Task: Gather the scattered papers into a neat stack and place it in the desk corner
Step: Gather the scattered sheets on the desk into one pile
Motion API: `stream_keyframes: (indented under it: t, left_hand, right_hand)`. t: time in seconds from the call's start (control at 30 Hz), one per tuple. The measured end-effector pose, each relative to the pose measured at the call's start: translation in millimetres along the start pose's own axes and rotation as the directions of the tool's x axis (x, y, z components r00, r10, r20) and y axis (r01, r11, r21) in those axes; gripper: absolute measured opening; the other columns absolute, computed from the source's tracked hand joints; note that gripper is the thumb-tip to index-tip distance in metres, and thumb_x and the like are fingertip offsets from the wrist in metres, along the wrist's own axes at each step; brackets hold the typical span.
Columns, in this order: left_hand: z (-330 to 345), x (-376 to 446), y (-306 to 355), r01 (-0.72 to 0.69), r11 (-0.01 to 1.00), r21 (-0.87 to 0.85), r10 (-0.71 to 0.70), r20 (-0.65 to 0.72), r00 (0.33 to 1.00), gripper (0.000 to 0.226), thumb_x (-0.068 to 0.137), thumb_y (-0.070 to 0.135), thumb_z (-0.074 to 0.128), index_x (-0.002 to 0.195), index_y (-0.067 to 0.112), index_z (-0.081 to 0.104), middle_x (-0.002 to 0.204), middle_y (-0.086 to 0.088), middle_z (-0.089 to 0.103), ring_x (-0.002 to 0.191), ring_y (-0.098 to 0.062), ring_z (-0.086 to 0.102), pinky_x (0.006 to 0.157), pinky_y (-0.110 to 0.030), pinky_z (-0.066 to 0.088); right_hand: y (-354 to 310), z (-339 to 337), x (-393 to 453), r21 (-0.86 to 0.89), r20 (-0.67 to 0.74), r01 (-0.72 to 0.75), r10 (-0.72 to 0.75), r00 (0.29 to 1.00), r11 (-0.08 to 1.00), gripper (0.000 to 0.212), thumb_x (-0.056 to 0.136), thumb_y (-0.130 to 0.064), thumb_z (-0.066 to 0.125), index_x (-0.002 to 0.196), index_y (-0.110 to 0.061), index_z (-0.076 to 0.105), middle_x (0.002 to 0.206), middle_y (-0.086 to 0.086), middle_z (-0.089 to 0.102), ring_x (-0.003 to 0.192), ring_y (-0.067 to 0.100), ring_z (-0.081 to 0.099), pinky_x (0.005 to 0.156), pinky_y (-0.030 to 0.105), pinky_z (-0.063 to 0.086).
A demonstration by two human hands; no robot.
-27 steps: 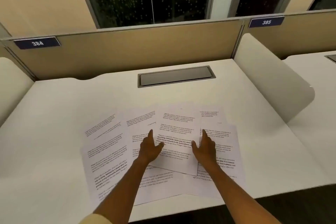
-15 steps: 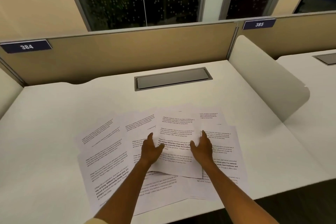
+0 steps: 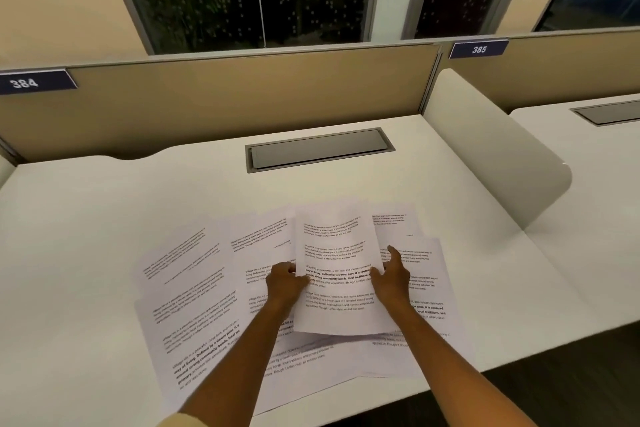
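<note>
A broad white desk [image 3: 104, 218] with a smooth matte top fills most of the head view, its near edge running straight above a dark floor. A tan partition panel [image 3: 225, 104] capped by a grey rail closes off the far side and carries two dark blue number plates, one reading 384 [image 3: 33, 81] and one reading 385 [image 3: 479, 49]. On the right stands a cream side divider [image 3: 485, 149] with a rounded front corner. Set flush into the desk near the back is a long grey rectangular cable hatch [image 3: 320, 151] with a dull metal look.

The scattered papers [image 3: 194, 288] lie fanned over the near middle of the desk, thin white sheets of printed text overlapping at different angles, well apart from either back corner. One sheet, the centre sheet [image 3: 336, 253], sits on top of the others; its lower edge bows upward and throws a soft shadow on the pages beneath.

The left hand [image 3: 284, 282] is curled at that sheet's left edge, thumb on the paper, pinching it. The right hand [image 3: 391, 276] presses against the right edge, thumb on the page and forefinger stretched forward; whether its other fingers reach under the sheet cannot be told. A pale cream cuff [image 3: 180, 421] shows at the left forearm's lower end.
</note>
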State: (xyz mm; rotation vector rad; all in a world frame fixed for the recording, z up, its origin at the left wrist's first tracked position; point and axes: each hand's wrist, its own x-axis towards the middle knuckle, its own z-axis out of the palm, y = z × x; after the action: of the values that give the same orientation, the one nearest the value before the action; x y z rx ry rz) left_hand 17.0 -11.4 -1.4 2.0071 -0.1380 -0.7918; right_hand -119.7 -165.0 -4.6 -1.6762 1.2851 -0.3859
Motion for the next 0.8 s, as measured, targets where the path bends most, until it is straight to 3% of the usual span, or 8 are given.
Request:
stream_keyframes:
  t: [0.13, 0.33, 0.53, 0.7, 0.8]
  left_hand:
    - [16, -5, 10, -0.024, 1.000, 0.016, 0.024, 0.000, 1.000, 0.008, 0.076, 0.005, 0.073, 0.082, 0.007, 0.069, 0.087, -0.006, 0.069, 0.088, -0.027, 0.068, 0.085, -0.043, 0.059]
    - [50, -12, 14, -0.071, 0.996, 0.049, 0.066, 0.090, 0.994, 0.014, 0.078, 0.006, 0.073, 0.089, -0.001, 0.068, 0.093, -0.011, 0.071, 0.091, -0.028, 0.069, 0.084, -0.040, 0.059]
    - [81, -22, 16, -0.139, 0.977, 0.163, 0.113, 0.158, 0.981, 0.011, 0.080, 0.007, 0.071, 0.086, 0.004, 0.062, 0.093, -0.011, 0.067, 0.086, -0.025, 0.065, 0.081, -0.035, 0.055]
    - [98, -32, 16, -0.219, 0.936, 0.276, 0.165, 0.209, 0.964, 0.018, 0.083, 0.014, 0.067, 0.075, 0.012, 0.052, 0.072, 0.002, 0.055, 0.066, -0.010, 0.052, 0.062, -0.020, 0.044]
    - [103, -34, 15, -0.250, 0.917, 0.310, 0.193, 0.203, 0.960, 0.022, 0.084, 0.017, 0.066, 0.074, 0.012, 0.048, 0.067, 0.004, 0.048, 0.063, -0.009, 0.046, 0.055, -0.018, 0.037]
  right_hand:
    - [4, -18, 3, -0.018, -0.067, 0.003, -0.004, 0.998, 1.000, 0.045, 0.090, -0.001, 0.057, 0.134, -0.007, 0.049, 0.123, 0.017, 0.066, 0.106, 0.031, 0.066, 0.081, 0.025, 0.048]
    - [20, -47, 3, -0.086, -0.113, -0.028, 0.018, 0.993, 0.996, 0.034, 0.090, -0.004, 0.056, 0.123, -0.004, 0.059, 0.119, 0.015, 0.067, 0.104, 0.031, 0.065, 0.081, 0.025, 0.048]
    - [43, -73, 2, -0.231, -0.169, -0.066, 0.027, 0.985, 0.971, 0.023, 0.092, -0.010, 0.055, 0.112, -0.004, 0.064, 0.117, 0.016, 0.066, 0.101, 0.032, 0.065, 0.088, 0.038, 0.056]
    - [57, -87, -3, -0.370, -0.264, -0.204, 0.108, 0.959, 0.907, 0.032, 0.092, -0.023, 0.059, 0.122, -0.013, 0.061, 0.133, 0.013, 0.050, 0.119, 0.034, 0.051, 0.099, 0.047, 0.047]
    - [64, -92, -5, -0.382, -0.266, -0.246, 0.149, 0.952, 0.891, 0.034, 0.091, -0.025, 0.059, 0.124, -0.015, 0.059, 0.141, 0.011, 0.043, 0.128, 0.034, 0.043, 0.105, 0.051, 0.041]
